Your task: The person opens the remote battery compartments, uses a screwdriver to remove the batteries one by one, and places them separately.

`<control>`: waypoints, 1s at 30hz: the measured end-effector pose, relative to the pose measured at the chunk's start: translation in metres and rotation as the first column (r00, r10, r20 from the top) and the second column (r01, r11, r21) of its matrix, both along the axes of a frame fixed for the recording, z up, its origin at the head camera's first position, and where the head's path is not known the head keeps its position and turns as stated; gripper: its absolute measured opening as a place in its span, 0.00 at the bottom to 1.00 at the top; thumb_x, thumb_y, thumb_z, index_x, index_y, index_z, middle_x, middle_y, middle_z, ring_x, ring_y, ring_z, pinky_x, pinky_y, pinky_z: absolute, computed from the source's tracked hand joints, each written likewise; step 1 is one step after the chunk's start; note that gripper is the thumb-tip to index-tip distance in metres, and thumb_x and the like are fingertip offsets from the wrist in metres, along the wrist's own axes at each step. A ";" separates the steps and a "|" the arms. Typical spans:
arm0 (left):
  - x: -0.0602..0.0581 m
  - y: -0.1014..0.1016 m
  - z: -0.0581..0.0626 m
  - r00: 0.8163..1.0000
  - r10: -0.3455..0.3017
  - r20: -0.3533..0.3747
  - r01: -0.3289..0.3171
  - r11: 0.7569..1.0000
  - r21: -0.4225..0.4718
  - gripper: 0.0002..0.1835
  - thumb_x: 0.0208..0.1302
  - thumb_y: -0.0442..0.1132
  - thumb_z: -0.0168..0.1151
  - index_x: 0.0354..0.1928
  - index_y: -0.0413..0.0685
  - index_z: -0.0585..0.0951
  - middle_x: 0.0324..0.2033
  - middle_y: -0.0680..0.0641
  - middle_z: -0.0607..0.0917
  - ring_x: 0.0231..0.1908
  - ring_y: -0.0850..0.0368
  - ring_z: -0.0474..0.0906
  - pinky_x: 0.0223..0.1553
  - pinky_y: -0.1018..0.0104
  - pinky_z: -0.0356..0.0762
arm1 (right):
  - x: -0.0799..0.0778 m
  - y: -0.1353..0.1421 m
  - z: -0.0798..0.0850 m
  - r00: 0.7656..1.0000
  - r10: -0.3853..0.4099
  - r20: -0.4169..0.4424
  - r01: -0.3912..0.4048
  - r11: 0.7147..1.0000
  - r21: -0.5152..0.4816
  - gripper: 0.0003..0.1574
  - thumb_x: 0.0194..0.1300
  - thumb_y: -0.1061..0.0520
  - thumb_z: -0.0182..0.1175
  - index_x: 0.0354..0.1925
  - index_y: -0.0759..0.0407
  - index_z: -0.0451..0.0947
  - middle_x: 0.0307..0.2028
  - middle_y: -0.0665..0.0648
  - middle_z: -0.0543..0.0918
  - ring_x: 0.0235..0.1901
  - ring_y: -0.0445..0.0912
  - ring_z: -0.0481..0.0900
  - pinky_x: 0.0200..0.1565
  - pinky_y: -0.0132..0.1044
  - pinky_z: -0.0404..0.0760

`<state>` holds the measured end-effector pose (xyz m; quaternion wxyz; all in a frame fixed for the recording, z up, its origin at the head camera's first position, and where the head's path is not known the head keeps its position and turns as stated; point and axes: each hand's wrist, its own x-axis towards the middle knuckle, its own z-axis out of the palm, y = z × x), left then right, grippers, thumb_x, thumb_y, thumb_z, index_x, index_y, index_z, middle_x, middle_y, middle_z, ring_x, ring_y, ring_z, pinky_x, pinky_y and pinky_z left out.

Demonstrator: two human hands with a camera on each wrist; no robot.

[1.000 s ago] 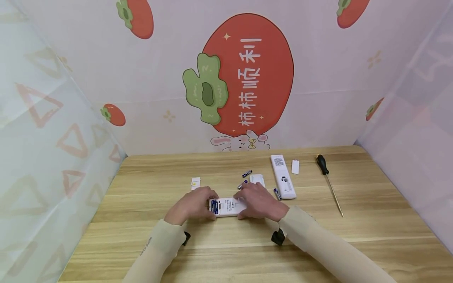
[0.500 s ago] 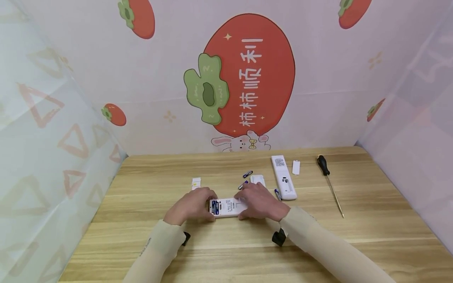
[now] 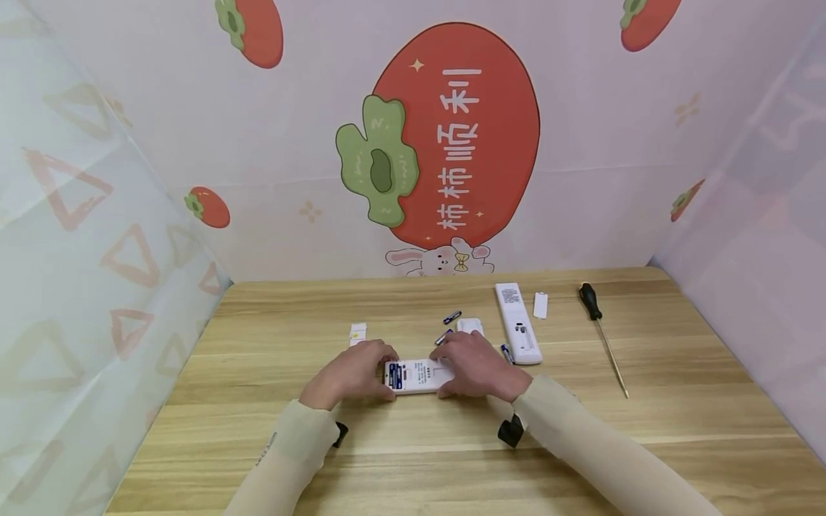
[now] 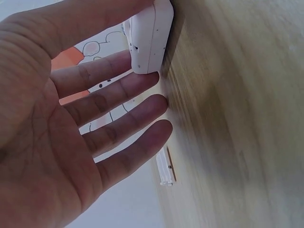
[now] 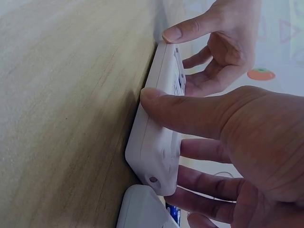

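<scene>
A white remote control [image 3: 419, 377] lies back side up on the table, its battery bay uncovered at the left end. Two blue batteries [image 3: 396, 376] sit side by side in that bay. My left hand [image 3: 353, 371] grips the left end, thumb on the near edge and fingers at the far edge. Around the right part my right hand [image 3: 476, 365] holds the remote the same way. In the right wrist view, the right thumb [image 5: 161, 107] presses the remote's side, and the left hand [image 5: 228, 47] is at its other end.
A longer white remote [image 3: 518, 326] with an uncovered bay lies to the right, near a small white cover [image 3: 540, 305] and a screwdriver [image 3: 600, 330]. Loose batteries [image 3: 452, 317] lie behind the right hand, by a white piece [image 3: 470, 327]. Another small white piece [image 3: 358, 334] lies behind the left hand.
The remote and both hands have shifted very slightly to the right in the head view, which itself moves a little. The grip of both hands looks the same.
</scene>
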<state>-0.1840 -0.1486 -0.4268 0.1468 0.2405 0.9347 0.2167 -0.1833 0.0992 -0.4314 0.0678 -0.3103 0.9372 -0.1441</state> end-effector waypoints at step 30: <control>0.006 -0.004 -0.002 0.997 0.070 0.013 -0.071 0.996 0.055 0.27 0.47 0.40 0.84 0.51 0.42 0.87 0.44 0.50 0.85 0.45 0.55 0.78 0.54 0.54 0.75 | -0.026 0.073 0.037 0.984 -0.178 -0.001 0.174 0.963 -0.205 0.33 0.60 0.49 0.74 0.58 0.63 0.79 0.47 0.60 0.82 0.46 0.55 0.80 0.47 0.49 0.79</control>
